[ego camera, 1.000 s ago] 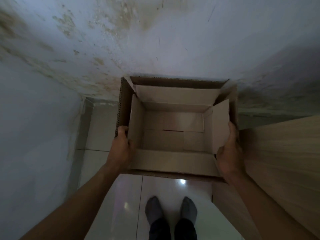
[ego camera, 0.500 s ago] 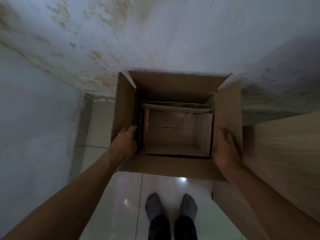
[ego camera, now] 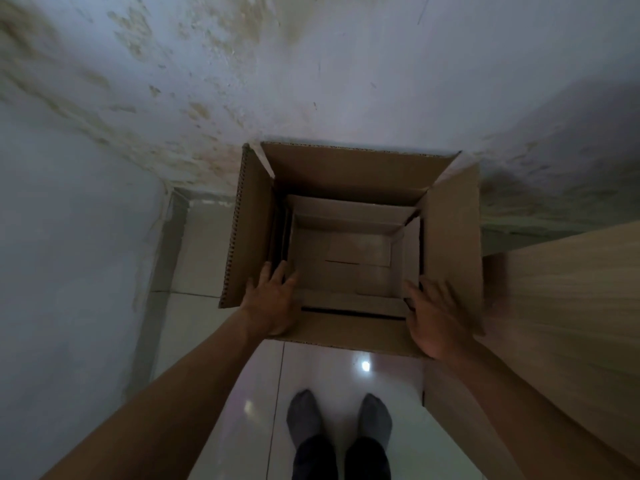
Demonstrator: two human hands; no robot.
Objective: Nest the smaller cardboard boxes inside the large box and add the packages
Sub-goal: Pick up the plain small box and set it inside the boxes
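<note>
A large brown cardboard box [ego camera: 349,174] stands open on the floor against the wall, its four flaps spread outward. Inside it sits a smaller open cardboard box [ego camera: 346,258], low in the large one, its own flaps up and its bottom bare. My left hand [ego camera: 273,299] hovers flat with spread fingers over the near left corner, holding nothing. My right hand [ego camera: 433,317] is over the near right corner, blurred, fingers apart, also holding nothing. No packages are in view.
A stained pale wall [ego camera: 311,81] runs behind the box, with another wall at the left. A wooden panel or furniture side [ego camera: 561,323] stands close on the right. My socked feet [ego camera: 339,420] stand on glossy white tiles just before the box.
One second ago both hands held the smaller box by its sides above the large box. It has since dropped down inside, and both hands have let go and lifted to the near rim.
</note>
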